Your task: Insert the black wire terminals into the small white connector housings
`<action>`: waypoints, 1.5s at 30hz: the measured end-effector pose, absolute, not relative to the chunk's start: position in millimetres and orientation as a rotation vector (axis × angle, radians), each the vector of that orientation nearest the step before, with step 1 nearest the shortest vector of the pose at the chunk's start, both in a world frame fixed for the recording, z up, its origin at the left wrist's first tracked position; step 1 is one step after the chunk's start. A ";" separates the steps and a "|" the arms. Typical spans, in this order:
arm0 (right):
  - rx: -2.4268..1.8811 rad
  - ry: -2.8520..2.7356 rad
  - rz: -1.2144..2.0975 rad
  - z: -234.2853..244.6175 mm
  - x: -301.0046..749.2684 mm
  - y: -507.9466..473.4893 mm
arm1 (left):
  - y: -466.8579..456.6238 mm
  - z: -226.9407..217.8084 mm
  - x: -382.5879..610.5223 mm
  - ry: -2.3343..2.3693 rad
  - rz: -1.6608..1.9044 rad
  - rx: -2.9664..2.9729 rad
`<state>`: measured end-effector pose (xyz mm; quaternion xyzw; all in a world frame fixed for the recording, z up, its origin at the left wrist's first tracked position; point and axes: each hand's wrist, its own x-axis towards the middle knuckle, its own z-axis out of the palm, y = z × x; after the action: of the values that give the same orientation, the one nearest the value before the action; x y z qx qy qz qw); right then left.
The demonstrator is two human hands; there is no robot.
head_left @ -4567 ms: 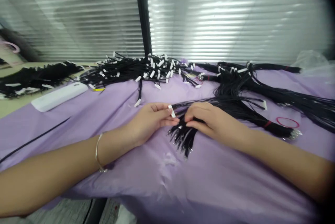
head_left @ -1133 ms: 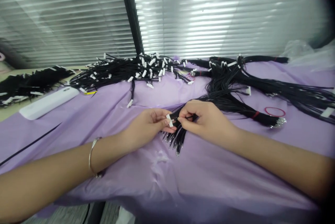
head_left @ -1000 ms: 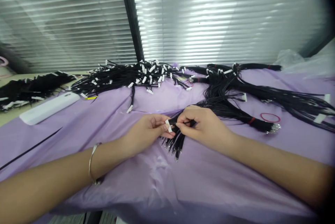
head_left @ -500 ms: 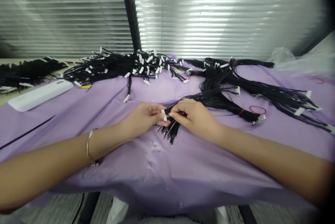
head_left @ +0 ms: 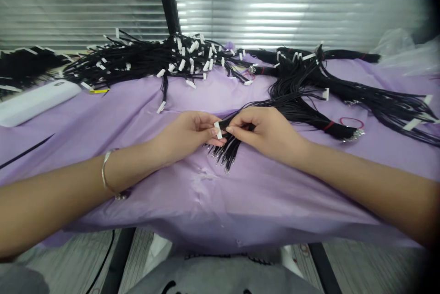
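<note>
My left hand [head_left: 194, 131] pinches a small white connector [head_left: 217, 130] between thumb and fingers, at the end of some thin black wires. Just right of it, my right hand [head_left: 263, 131] is closed on the black wires [head_left: 222, 125], its thumb and forefinger pressed together near the connector. Below the two hands hang several loose wire ends [head_left: 227, 161] with shiny metal tips. Behind my right hand the wires run back into a larger black bundle [head_left: 287, 88]. My right fingers hide part of the wires.
A heap of black wires with white connectors [head_left: 182, 62] lies along the back. At right is a tied bundle with metal ends [head_left: 354, 133], near a red rubber band [head_left: 351, 122]. A long white object [head_left: 39, 101] lies at left on the purple cloth [head_left: 137, 115].
The view has tipped downward, so the table things sit higher in the picture. Both hands stay together at the white connector, which shows a little more of its face.
</note>
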<state>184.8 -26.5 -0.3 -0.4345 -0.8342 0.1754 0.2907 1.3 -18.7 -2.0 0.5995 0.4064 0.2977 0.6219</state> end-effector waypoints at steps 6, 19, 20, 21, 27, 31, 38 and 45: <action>-1.155 -2.177 0.512 -4.3 183.2 -27.1 | -16.1 -5.1 -1.2 0.876 0.680 1.364; -1.068 -2.163 0.557 -9.1 180.9 -22.8 | -14.5 -5.6 -3.6 0.891 0.643 1.319; -1.060 -2.172 0.545 -9.7 180.2 -22.1 | -14.3 -6.1 -3.9 0.883 0.641 1.316; -1.059 -2.188 0.523 -9.6 179.7 -21.7 | -14.3 -6.5 -3.9 0.877 0.639 1.310; -1.062 -2.390 -0.126 2.7 184.9 -26.7 | -15.1 -5.1 -2.3 0.886 0.720 1.152; -0.933 -2.537 -0.197 5.0 192.8 -24.9 | -13.8 -3.5 -2.8 0.877 0.798 0.992; -0.885 -2.678 0.145 -7.0 194.9 -14.5 | -12.4 -0.8 -2.6 0.872 0.845 0.890; -0.862 -2.573 0.181 2.1 193.8 -17.2 | -15.0 0.1 -0.8 0.903 0.827 0.945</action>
<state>193.8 -17.2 2.1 -0.3098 -0.9252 0.0652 0.2094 -0.8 -15.0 0.1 0.4270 0.4077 0.3736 0.7155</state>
